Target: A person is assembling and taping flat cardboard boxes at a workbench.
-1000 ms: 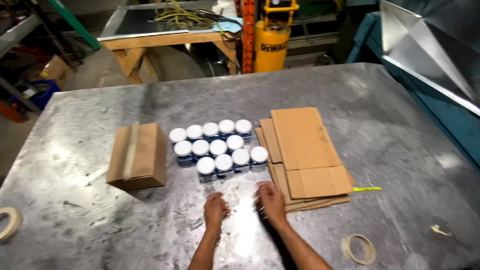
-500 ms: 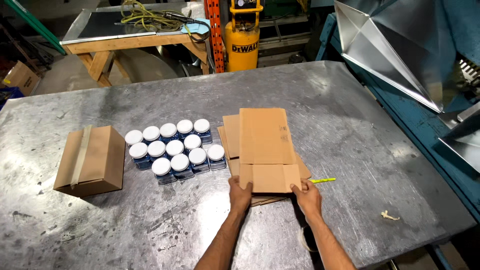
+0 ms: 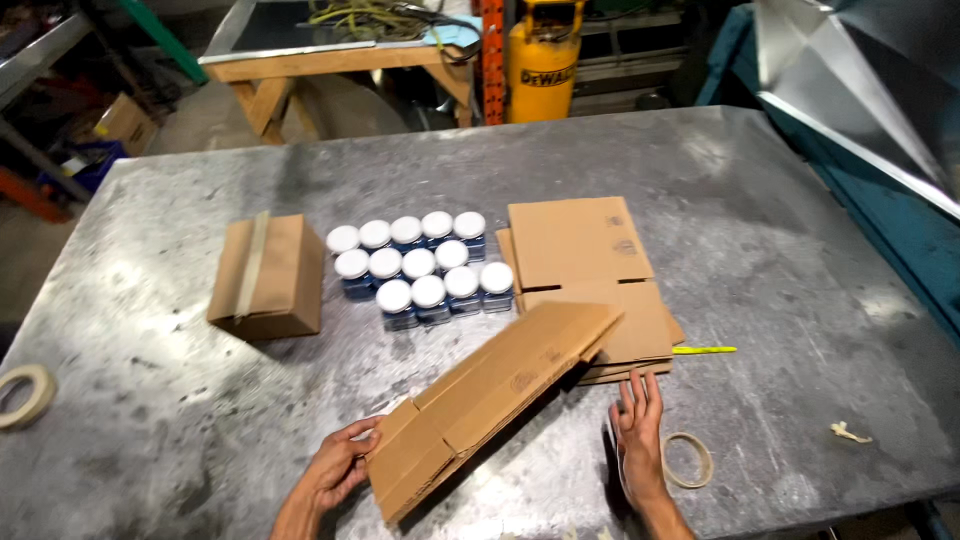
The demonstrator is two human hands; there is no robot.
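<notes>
My left hand grips the near corner of a flattened cardboard box, which is lifted at a tilt off the stack of flat cardboard boxes at centre right. My right hand rests flat on the metal table, fingers spread, just right of the lifted box and beside a tape roll. Left of the stack stand several small jars with white lids in rows. A sealed cardboard box sits further left.
A yellow marker lies beside the stack. Another tape roll lies at the left table edge, a paper scrap at the right. Behind the table are a wooden bench and a yellow tank. Sheet metal leans at right.
Both hands were on the near edge of the top flat box; now the left hand has pulled it off the stack toward me, tilted, and the right hand has let go onto the table.
</notes>
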